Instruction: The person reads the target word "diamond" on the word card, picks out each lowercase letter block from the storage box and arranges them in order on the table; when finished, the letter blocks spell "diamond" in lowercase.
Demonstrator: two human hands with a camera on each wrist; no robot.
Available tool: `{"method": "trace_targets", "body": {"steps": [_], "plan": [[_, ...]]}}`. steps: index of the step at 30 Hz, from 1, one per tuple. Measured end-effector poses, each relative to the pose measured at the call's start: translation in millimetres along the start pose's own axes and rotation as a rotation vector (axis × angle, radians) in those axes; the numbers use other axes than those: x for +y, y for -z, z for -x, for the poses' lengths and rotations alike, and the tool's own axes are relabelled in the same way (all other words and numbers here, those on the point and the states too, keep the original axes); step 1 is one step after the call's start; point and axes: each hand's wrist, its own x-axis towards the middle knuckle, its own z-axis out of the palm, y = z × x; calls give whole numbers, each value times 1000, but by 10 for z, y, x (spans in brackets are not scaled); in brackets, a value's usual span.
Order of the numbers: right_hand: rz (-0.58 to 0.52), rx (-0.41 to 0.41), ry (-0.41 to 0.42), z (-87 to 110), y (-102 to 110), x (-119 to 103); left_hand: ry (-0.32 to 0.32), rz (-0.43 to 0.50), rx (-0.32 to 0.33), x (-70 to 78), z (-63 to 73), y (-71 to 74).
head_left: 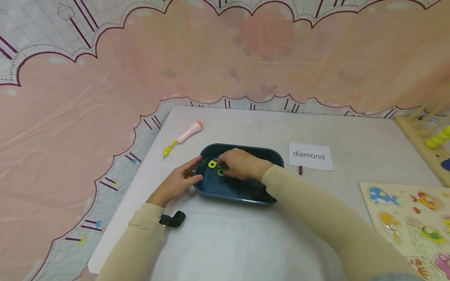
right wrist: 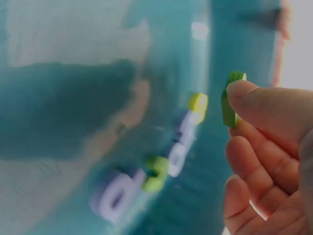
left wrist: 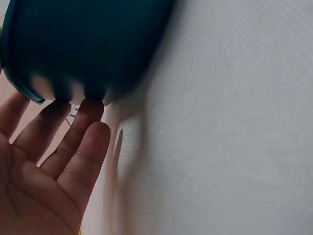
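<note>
A dark teal tray (head_left: 225, 195) sits mid-table. At its left end my left hand (head_left: 175, 184) rests with spread fingers; in the left wrist view the fingertips (left wrist: 91, 108) meet the tray's outer wall. My right hand (head_left: 242, 163) reaches down into the tray. In the right wrist view its thumb and index finger pinch a small green piece (right wrist: 231, 100), seen edge-on. Below it lie blurred letter-like pieces: a yellow piece (right wrist: 198, 105), a green piece (right wrist: 155, 174) and a purple ring-shaped piece (right wrist: 113, 197). The head view also shows a yellow ring-shaped piece (head_left: 212, 164) beside the right hand.
Right of the tray lies a white card reading "diamond" (head_left: 309, 156), with a small dark red piece (head_left: 300, 170) at its lower edge. A pink-handled tool with yellow prongs (head_left: 188, 132) lies behind left. A picture puzzle board (head_left: 404, 210) and a wooden bead frame (head_left: 416, 144) stand at right.
</note>
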Motion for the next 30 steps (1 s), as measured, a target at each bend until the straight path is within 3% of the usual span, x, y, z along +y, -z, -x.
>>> {"method": "trace_targets", "body": {"steps": [7, 18, 30], "plan": [[-37, 72, -17, 293, 224, -6, -16, 24, -1, 11, -3, -2], [-25, 264, -37, 844, 470, 158, 13, 17, -5, 17, 8, 3], [-49, 312, -220, 1249, 536, 463, 2, 28, -5, 6, 11, -5]]}}
